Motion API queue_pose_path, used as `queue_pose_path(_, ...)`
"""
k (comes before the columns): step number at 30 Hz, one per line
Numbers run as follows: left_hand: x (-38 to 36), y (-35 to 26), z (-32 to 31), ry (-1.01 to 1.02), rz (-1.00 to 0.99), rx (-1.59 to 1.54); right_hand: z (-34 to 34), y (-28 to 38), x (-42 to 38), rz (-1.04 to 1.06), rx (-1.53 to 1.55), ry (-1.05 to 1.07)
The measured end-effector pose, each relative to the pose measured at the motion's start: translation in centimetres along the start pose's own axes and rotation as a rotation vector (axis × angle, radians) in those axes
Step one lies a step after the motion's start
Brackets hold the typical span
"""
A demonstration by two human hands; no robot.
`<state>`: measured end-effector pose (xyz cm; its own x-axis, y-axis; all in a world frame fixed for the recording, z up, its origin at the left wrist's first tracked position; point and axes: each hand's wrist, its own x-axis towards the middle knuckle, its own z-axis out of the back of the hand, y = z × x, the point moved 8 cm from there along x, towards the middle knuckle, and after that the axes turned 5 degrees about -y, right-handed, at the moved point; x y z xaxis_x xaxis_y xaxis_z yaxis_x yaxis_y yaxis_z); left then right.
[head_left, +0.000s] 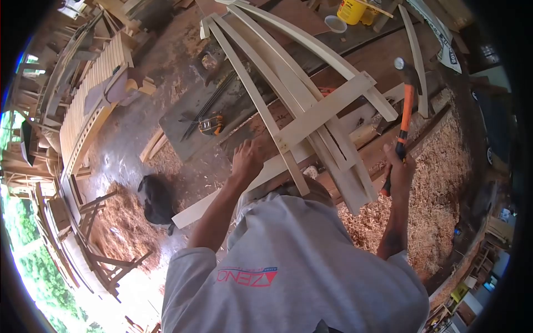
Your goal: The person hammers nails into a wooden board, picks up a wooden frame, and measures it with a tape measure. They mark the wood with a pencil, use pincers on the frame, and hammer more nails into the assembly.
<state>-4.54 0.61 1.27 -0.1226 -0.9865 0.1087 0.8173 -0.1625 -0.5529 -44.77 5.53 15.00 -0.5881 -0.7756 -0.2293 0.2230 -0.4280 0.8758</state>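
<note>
My right hand (401,165) is closed round the lower handle of a hammer (406,114), which stands with its metal head up and its orange and black handle down. My left hand (248,161) is beside the left slat of a wooden frame, its fingers curled together; what they hold, if anything, is too small to tell. The frame's long pale slats (288,75) run from the top centre towards my body. A flat crosspiece (327,111) lies across them near my hands. Under the frame, a pale board (202,208) extends to the lower left.
A tape measure (211,125) lies on a dark board (186,125) left of the frame. A yellow container (351,11) stands at the top. Wood shavings (438,183) cover the right side. A dark animal (157,200) is on the floor at left, near stacked timber (91,105).
</note>
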Motion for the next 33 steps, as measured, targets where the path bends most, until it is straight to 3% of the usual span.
queue_pose_path(1, -0.4, 0.5, -1.4, 0.142, 0.062, -0.028, -0.2, -0.6, -0.3, -0.025, 0.014, -0.023)
queue_pose_path(4, -0.3, 1.2, -2.1, 0.244, 0.111, -0.01, -1.9, -0.9, -0.8, -0.059, 0.081, 0.016)
queue_pose_path(7, -1.8, 2.9, 2.0, 0.311, 0.184, 0.084, -2.8, -0.2, 1.9, -0.092, 0.067, 0.049)
queue_pose_path(8, -2.5, 3.5, 4.5, 0.238, 0.229, 0.03, -2.6, -0.8, 4.2, -0.055, 0.048, 0.064)
queue_pose_path(10, -4.3, 3.3, 8.3, 0.167, 0.286, -0.02, -1.8, -1.7, 8.6, -0.228, 0.015, 0.074)
queue_pose_path(12, -5.5, 3.5, 11.7, 0.061, 0.431, -0.182, -0.9, -1.1, 13.2, -0.127, -0.053, 0.055)
queue_pose_path(13, -6.0, 3.5, 12.4, 0.045, 0.439, -0.172, -0.9, -1.6, 16.3, -0.077, -0.093, 0.106)
queue_pose_path(15, -7.2, 2.9, 12.2, -0.064, 0.555, -0.57, -1.9, -2.5, 21.8, -0.087, -0.12, 0.196)
queue_pose_path(18, -6.6, -2.0, 11.8, -0.143, 0.553, -0.73, -3.5, -3.1, 28.3, -0.057, -0.262, 0.158)
queue_pose_path(20, -5.6, -5.4, 10.3, -0.147, 0.54, -0.844, -4.6, 2.5, 26.9, 0.828, -0.452, -0.119)
queue_pose_path(21, -4.6, -7.4, 10.1, -0.177, 0.409, -0.821, -5.2, -2.1, 33.6, 0.591, -0.911, -0.12)
queue_pose_path(22, -3.7, -9.6, 9.7, -0.194, 0.273, -0.801, -4.6, 2.2, 27.6, 0.471, -0.99, -0.144)
queue_pose_path(24, -2.4, -13.8, 8.4, -0.203, 0.122, -0.826, -3.8, 8.6, 18.0, 0.507, -0.694, -0.246)
queue_pose_path(27, -1.2, -18.7, 7.0, -0.268, -0.111, -0.849, -4.3, 10.0, 4.5, 0.566, 0.054, 0.194)
queue_pose_path(28, -1.0, -20.2, 6.9, -0.297, -0.227, -0.839, -4.2, 9.8, -0.2, 0.873, 0.282, 0.372)
queue_pose_path(29, -0.6, -20.9, 6.3, -0.28, -0.225, -0.85, -4.1, 7.1, -3.5, 0.552, 0.504, 0.404)
queue_pose_path(31, -0.5, -23.1, 6.0, -0.272, -0.365, -0.887, -2.2, 10.4, -9.9, 0.775, 0.007, 0.293)
queue_pose_path(33, -0.3, -24.5, 6.5, -0.216, -0.413, -0.834, -1.1, 9.3, -10.7, 0.765, 0.032, 0.165)
